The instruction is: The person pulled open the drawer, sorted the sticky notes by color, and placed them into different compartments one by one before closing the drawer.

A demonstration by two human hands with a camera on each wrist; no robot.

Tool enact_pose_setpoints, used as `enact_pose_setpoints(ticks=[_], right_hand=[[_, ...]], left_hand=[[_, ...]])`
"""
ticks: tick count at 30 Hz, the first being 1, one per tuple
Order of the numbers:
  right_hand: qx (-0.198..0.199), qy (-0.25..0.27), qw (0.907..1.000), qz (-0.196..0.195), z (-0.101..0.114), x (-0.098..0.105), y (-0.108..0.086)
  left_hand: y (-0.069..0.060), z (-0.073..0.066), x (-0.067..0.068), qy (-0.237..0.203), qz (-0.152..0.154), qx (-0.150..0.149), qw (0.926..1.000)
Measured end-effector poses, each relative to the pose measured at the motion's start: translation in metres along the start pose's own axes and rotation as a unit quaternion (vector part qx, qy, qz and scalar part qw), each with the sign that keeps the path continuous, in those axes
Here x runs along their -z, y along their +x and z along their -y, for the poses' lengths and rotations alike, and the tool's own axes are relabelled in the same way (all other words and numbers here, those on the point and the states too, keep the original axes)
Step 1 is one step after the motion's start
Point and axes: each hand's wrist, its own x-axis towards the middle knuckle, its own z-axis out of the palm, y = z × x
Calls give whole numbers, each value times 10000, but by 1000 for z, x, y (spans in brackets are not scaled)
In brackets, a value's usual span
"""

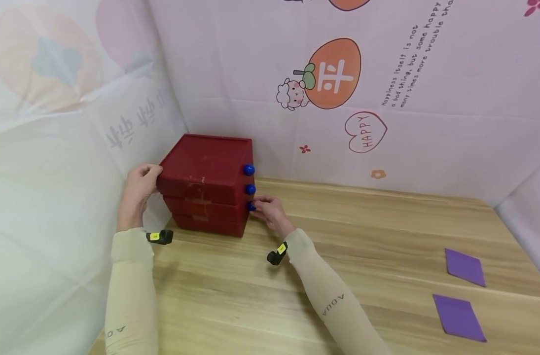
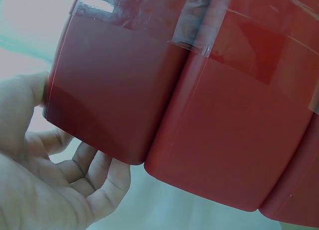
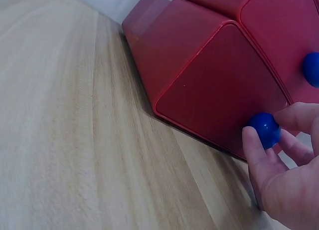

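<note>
A red three-tier drawer box (image 1: 203,160) stands at the back left of the table, blue round knobs down its right side. The left hand (image 1: 141,190) grips the top tier's left corner; in the left wrist view the thumb of that hand (image 2: 55,165) lies on one face and the fingers curl round the end. On the lowest blue knob (image 3: 265,130) the right hand (image 3: 291,170) has a pinch between thumb and fingers, also visible in the head view beside the box (image 1: 271,214). All the tiers look closed.
Two purple squares (image 1: 465,267) lie at the right of the wooden table (image 1: 341,236). A printed white cloth (image 1: 252,118) hangs behind and at the left, close to the left hand. Clear tape (image 2: 197,20) spans the tiers.
</note>
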Motion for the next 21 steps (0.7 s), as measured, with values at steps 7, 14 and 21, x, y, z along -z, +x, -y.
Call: enact_pose_setpoints(ticks=[7,14,21], right_hand=[[16,-138,9999,50,4,2,-3],[95,-498,9987,74,7,7,-8],[162,-587,9981,-21,9,22,-12]], left_hand=[[1,0,0,33,14,-2,10000],[1,0,0,2,25,36,10000],[0,0,0,11,72,90,9999]])
